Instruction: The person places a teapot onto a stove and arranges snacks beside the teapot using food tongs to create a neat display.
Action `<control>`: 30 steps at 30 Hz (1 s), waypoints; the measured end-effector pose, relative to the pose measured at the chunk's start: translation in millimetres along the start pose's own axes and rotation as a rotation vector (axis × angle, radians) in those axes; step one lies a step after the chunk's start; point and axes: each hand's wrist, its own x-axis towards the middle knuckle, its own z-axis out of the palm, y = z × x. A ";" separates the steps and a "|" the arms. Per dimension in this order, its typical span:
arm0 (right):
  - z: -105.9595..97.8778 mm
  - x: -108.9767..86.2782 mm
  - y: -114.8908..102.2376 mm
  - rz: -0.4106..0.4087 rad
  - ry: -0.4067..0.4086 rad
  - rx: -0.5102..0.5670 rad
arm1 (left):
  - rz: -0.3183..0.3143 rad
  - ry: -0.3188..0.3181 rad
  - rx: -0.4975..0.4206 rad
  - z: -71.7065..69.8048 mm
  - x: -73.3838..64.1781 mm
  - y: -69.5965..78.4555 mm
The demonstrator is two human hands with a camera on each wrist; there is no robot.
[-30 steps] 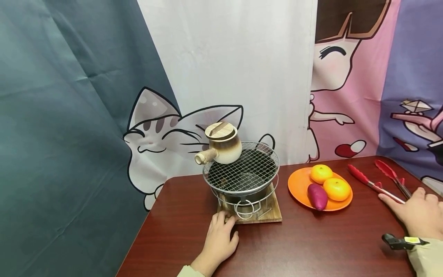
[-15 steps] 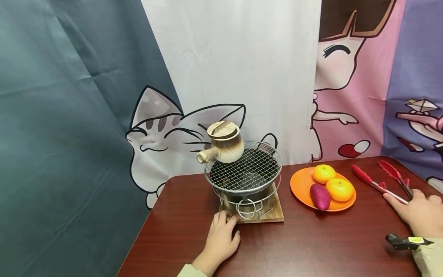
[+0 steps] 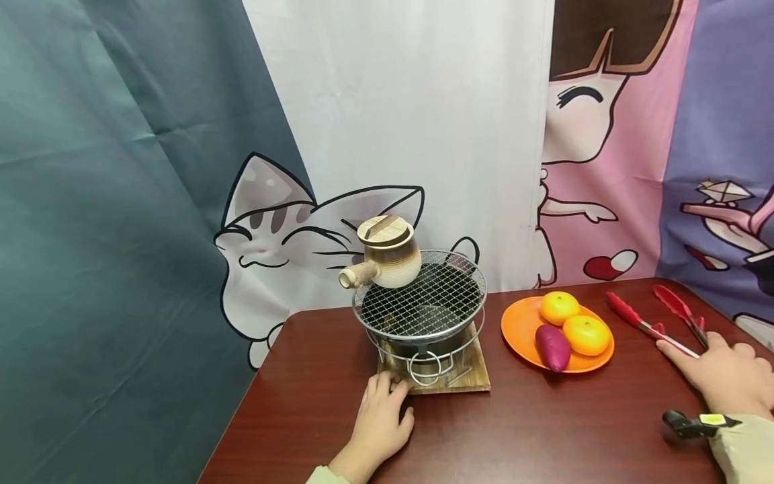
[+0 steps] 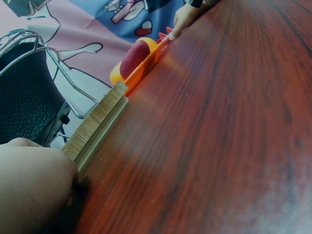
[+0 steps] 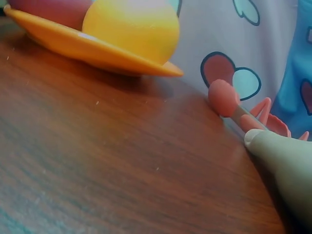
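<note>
Wooden board [image 3: 475, 374], left of the orange plate [image 3: 517, 327]: your left hand [image 3: 377, 425] touches its edge, can't tell if fingers grip. Right of the plate, your right hand [image 3: 728, 373] grips the red tongs [image 3: 635, 317]; I'd squeeze both sides evenly.

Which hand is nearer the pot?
Left. The left hand is at the wooden board, below and in front of the pot; the right hand is on the tongs, well to its right, past the plate.
</note>
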 end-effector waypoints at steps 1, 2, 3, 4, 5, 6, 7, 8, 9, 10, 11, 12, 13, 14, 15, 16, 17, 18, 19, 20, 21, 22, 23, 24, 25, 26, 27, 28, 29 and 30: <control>-0.7 -0.7 0.7 -0.007 0.009 -0.005 | -0.004 -0.008 -0.002 0.0 0.1 0.2; -1.0 -1.5 1.4 -0.015 0.018 -0.014 | -0.008 -0.016 -0.005 0.1 0.1 0.3; -1.3 -2.4 2.0 -0.021 0.025 -0.020 | -0.011 -0.023 -0.009 0.2 0.2 0.4; -1.6 -3.4 2.3 -0.024 0.034 -0.021 | -0.015 -0.030 -0.012 0.0 0.2 0.6; -1.7 -4.2 2.4 -0.022 0.038 -0.015 | -0.017 -0.034 -0.013 -0.2 0.2 0.6; -1.9 -5.0 2.6 -0.021 0.044 -0.006 | -0.019 -0.035 -0.013 -0.3 0.2 0.6; -1.7 -5.7 2.4 -0.015 0.045 0.007 | -0.020 -0.035 -0.011 -0.6 0.1 0.6; -1.5 -6.1 2.2 -0.013 0.049 0.022 | -0.020 -0.035 -0.010 -0.7 0.0 0.4; -1.7 -6.6 2.1 -0.010 0.055 0.046 | -0.020 -0.035 -0.009 -0.7 -0.1 0.2; -2.0 -6.8 2.0 -0.007 0.063 0.072 | -0.020 -0.035 -0.007 -0.9 -0.1 0.1; -2.2 -6.9 1.9 -0.005 0.070 0.094 | -0.020 -0.034 -0.006 -1.0 -0.1 0.0; -2.5 -7.0 2.0 -0.005 0.081 0.116 | -0.019 -0.033 -0.007 -1.0 -0.2 -0.2; -2.8 -7.0 2.0 -0.009 0.094 0.142 | -0.018 -0.030 -0.008 -1.2 -0.2 -0.3; -3.2 -7.1 2.1 -0.019 0.111 0.167 | -0.017 -0.028 -0.007 -1.1 -0.3 -0.5; -3.7 -6.9 2.1 -0.021 0.120 0.185 | -0.013 -0.023 -0.006 -1.2 -0.5 -0.8; -4.7 -6.9 2.3 -0.027 0.127 0.200 | -0.008 -0.016 -0.005 -1.1 -0.7 -0.7; -6.0 -6.7 2.2 -0.033 0.131 0.213 | -0.004 -0.010 -0.004 -1.0 -0.9 -0.7; -7.7 -6.4 2.3 -0.045 0.136 0.233 | 0.000 -0.001 0.000 -1.0 -1.1 -0.8; -10.2 -6.2 2.0 -0.062 0.139 0.254 | 0.004 0.008 0.003 -1.1 -1.3 -0.8; -13.4 -5.9 1.8 -0.079 0.140 0.272 | 0.007 0.014 0.005 -1.1 -1.5 -0.9; -16.8 -5.4 1.8 -0.097 0.143 0.289 | 0.010 0.022 0.007 -1.5 -1.4 -0.7; -20.9 -5.3 1.6 -0.120 0.147 0.308 | 0.010 0.027 0.008 -1.6 -1.3 -0.7; -24.7 -5.0 1.5 -0.149 0.155 0.332 | 0.008 0.026 0.007 -1.8 -1.0 -0.5; -28.9 -5.1 1.9 -0.184 0.163 0.355 | 0.008 0.027 0.008 -1.9 -0.7 -0.3; -33.1 -4.9 2.0 -0.217 0.170 0.368 | 0.008 0.025 0.005 -2.0 -0.5 -0.2; -36.8 -4.8 2.4 -0.250 0.178 0.382 | 0.007 0.022 0.006 -2.0 -0.2 -0.1; -40.1 -4.7 2.8 -0.284 0.188 0.392 | 0.005 0.020 0.006 -2.1 -0.1 0.1; -43.7 -4.8 3.1 -0.310 0.189 0.394 | 0.003 0.017 0.006 -1.8 0.0 0.1; -47.3 -4.8 3.4 -0.336 0.189 0.390 | 0.002 0.016 0.005 -1.8 0.0 0.1; -50.8 -4.8 3.5 -0.356 0.185 0.372 | 0.001 0.016 0.007 -1.8 -0.1 0.2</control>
